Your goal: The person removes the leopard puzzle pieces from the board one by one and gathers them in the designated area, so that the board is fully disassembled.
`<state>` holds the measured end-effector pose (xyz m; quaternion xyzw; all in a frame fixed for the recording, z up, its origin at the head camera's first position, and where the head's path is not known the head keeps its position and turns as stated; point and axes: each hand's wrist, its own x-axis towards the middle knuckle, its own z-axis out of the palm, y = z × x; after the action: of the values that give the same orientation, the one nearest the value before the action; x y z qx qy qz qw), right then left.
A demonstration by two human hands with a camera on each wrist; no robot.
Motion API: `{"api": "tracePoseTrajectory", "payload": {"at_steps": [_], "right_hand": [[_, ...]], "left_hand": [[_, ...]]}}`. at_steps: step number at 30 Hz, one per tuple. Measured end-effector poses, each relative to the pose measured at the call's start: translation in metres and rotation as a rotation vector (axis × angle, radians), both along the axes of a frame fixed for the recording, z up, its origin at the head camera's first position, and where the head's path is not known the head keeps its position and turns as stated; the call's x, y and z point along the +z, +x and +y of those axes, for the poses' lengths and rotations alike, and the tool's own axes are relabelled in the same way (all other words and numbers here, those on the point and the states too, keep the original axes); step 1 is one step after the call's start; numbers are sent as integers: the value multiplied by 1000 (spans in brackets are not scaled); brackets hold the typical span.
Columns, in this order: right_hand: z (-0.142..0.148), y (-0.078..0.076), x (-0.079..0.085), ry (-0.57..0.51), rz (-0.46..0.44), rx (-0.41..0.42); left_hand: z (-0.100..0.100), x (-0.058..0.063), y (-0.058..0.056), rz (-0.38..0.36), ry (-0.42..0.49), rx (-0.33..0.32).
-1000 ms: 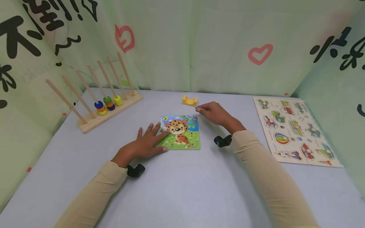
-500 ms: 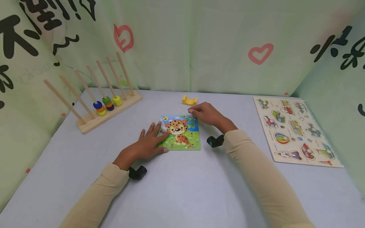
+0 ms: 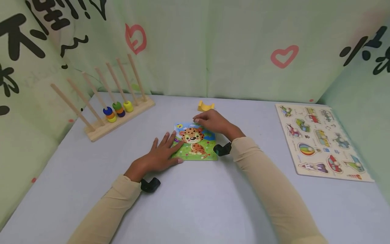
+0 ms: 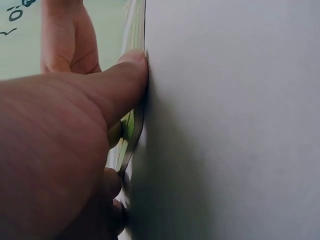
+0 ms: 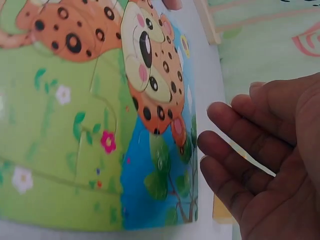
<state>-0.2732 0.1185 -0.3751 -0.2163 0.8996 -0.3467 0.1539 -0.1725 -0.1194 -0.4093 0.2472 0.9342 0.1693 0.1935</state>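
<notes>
Fingers spread, a left hand [image 3: 159, 157] rests on the left side of a leopard puzzle [image 3: 198, 146] lying mid-tabletop [image 3: 195, 206]; the right hand [image 3: 214, 122], loosely bent, grasps nothing at its far edge. Thin, it looks light, stiff and slick, best held by opposite edges.

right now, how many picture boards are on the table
2: the leopard board, touched by the left hand, and the cream board, at the head view's right.

Left hand [image 3: 159, 157] palm-down with fingers spread, right hand [image 3: 214, 122] farther forward with fingers loosely bent
</notes>
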Motion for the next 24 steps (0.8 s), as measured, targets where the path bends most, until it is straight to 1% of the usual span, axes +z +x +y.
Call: {"api": "tracePoseTrajectory", "payload": {"at_steps": [5,12,16,24], "right_hand": [[-10,-2,-1,-6,-28,28],[-21,-3,-2,14,-33,44],[-26,-2,-2,17,-43,47],[-35,0,1,50,-26,61]], "left_hand": [[-1,-2,0,-10,0,0],[-3,-3,-2,-35,44,15],[-3,-3,-2,-31,57,19],[-2,-5,-2,-21,33,18]]}}
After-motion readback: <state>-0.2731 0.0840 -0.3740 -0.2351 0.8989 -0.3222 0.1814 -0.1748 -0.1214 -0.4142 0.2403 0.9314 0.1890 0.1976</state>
